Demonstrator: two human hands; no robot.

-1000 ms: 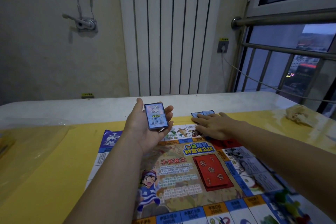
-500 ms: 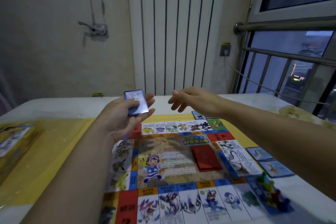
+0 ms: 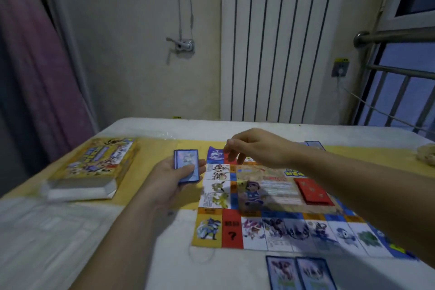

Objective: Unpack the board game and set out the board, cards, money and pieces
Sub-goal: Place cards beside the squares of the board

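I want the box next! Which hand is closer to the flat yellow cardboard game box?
Left. The left hand, holding a blue card deck, is just right of the flat yellow cardboard game box. The right hand hovers farther right, over the colourful game board.

Dim light. White radiator [image 3: 277,54] stands beyond my right hand [image 3: 261,148]; barred window [image 3: 400,96] to its right, pink fabric [image 3: 35,66] well left of it.

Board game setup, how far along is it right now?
Done: the board lies flat, a red card pile sits on it, and two blue cards lie at its near edge. In hand: the left hand holds a blue deck; the right hand hovers empty. Left: dealing those; no money shows.
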